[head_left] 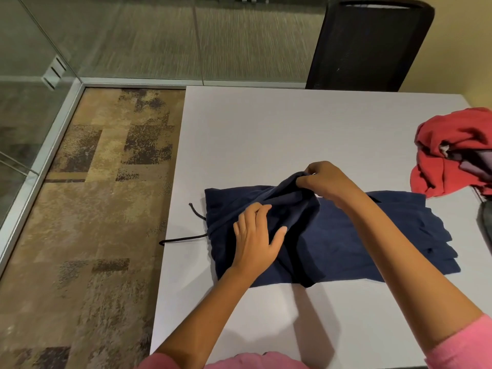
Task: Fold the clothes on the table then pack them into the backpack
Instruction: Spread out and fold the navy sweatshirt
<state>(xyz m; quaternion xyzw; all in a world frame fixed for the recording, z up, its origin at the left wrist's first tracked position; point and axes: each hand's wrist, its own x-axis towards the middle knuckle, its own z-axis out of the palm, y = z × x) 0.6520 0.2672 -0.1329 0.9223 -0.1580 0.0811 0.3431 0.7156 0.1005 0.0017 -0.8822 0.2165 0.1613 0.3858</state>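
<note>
Here, at the far left of the surface (pixel 266 123), a black drawstring (pixel 186 238) trails from the waistband of the navy shorts (pixel 372 235) and hangs past the edge, loose because I have not tucked it in yet. Next comes my left hand (pixel 255 241), lying flat on the waistband end with the fingers straight and spread, gripping nothing; I judge it is there to pin that end down so the cloth does not slide while the other end comes over. Further right, my right hand (pixel 326 179) is curled tight, pinching a bunched fold of the navy cloth and holding it lifted above the rest of the shorts, which I take to be the start of folding them in half toward the waistband. The leg ends of the shorts lie spread on the surface to the right of that hand, layered and a little uneven, so they will want smoothing once the fold lands. At the right edge a crumpled red garment (pixel 452 155) sits heaped and unfolded, near the shorts but apart from them, waiting its turn. Just below it a dark grey thing shows at the very edge of the view; it may be the backpack, but too little is visible to tell. A black chair (pixel 372 46) stands behind the far side
</note>
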